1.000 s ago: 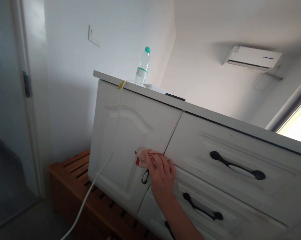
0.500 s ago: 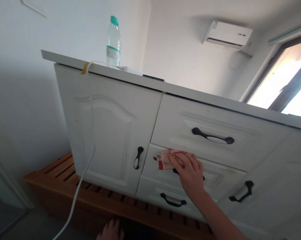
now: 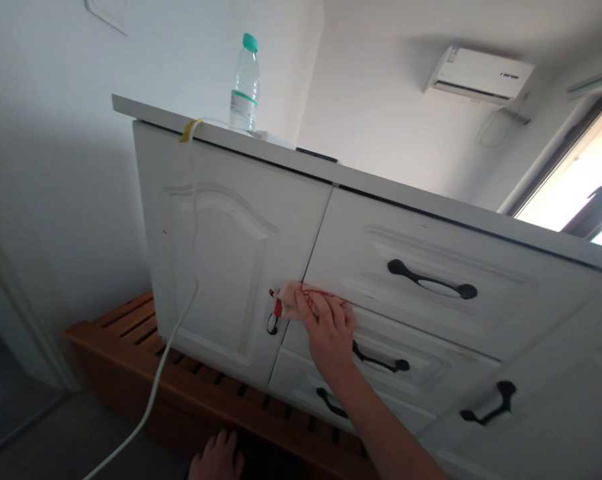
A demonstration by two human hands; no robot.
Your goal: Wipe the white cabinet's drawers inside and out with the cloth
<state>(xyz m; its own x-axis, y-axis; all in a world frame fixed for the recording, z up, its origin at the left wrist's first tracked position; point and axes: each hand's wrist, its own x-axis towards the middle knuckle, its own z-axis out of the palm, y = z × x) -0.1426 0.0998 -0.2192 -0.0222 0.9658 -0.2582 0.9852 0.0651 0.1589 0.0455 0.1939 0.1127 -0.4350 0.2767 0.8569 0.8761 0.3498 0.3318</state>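
My right hand (image 3: 329, 330) presses a folded white and red cloth (image 3: 293, 300) against the cabinet front, at the seam between the left door (image 3: 221, 253) and the middle drawer. The cloth covers the upper part of the door's black handle (image 3: 272, 325). Below the hand, the middle drawer's handle (image 3: 381, 360) shows to the right of the wrist. Low in the view, my left hand (image 3: 218, 457) is near the wooden slatted base (image 3: 195, 400), its fingers bent and close together; no object shows in it.
A green-capped bottle (image 3: 245, 87) and a dark flat object (image 3: 317, 155) stand on the cabinet top (image 3: 405, 200). A white cable (image 3: 155, 380), held by yellow tape (image 3: 188, 131), hangs down the left door. An air conditioner (image 3: 481, 75) is on the wall.
My right hand and the cloth have slid left from the middle drawer onto the door's edge and handle. The camera view has shifted slightly. My left hand stays low.
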